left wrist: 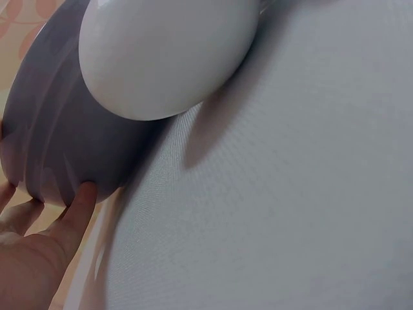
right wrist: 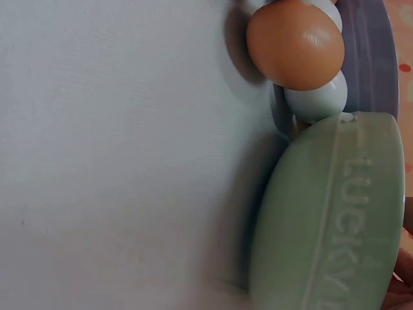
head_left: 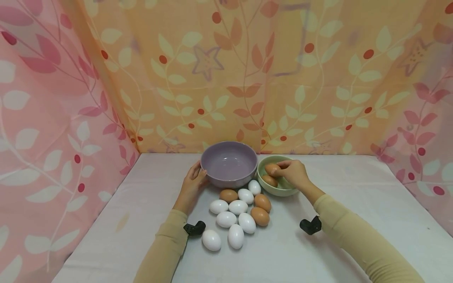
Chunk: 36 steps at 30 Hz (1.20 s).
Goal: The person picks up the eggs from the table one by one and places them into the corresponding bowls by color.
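In the head view my right hand reaches into the green bowl and pinches a brown egg between thumb and fingers. Another brown egg lies below it in the same bowl. My left hand rests against the left side of the purple bowl, whose inside shows nothing in it. The left wrist view has the left fingertips touching that bowl's outer wall. In the right wrist view the green bowl's raised lettering shows, and the right fingers are partly hidden behind its rim.
Several white eggs and three brown eggs lie grouped on the white tablecloth in front of the bowls. One white egg sits close to the left forearm. A patterned curtain hangs behind the table.
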Motion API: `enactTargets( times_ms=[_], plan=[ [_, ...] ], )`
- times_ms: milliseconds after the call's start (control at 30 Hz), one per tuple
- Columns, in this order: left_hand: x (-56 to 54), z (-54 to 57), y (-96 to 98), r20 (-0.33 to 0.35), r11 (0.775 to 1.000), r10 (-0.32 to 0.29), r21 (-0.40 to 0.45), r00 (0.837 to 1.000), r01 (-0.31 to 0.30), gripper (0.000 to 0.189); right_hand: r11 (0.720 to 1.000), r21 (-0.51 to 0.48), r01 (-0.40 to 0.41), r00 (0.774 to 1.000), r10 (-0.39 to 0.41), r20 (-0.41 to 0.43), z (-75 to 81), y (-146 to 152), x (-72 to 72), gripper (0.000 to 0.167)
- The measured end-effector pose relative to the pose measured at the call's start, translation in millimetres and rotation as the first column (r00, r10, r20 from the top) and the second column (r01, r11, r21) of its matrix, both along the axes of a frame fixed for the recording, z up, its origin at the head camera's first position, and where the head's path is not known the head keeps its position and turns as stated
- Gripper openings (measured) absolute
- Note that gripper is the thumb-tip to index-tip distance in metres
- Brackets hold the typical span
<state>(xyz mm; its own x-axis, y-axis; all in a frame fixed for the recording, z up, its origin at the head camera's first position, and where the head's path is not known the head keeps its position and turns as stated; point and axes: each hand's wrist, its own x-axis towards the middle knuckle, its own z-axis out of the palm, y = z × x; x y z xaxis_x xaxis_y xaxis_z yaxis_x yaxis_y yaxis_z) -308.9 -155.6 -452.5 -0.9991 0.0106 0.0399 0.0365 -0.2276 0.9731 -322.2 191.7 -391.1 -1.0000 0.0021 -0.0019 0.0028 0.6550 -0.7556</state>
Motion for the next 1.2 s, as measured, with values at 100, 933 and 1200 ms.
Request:
enactTargets(
  times_ms=[100,933,1200],
  plan=[
    [0.4,0.3,-0.3,0.007,1.0,-0.001,0.009,1.0,0.001,0.062,0.999,0.032,-0.024,0.999,0.025,-0.021,0.0,2,-0.5,0.048],
    [-0.7,-1.3,-1.4,-0.003,1.0,0.005,-0.014,1.0,-0.005,0.062,0.982,0.161,-0.099,0.995,0.093,0.048,8.4,8,-1.7,0.045],
    [-0.6,-1.2,-1.3,-0.005,1.0,0.01,-0.026,1.0,-0.01,0.062,0.978,0.17,-0.12,0.992,0.112,0.058,10.7,13,-1.2,0.044]
  ],
)
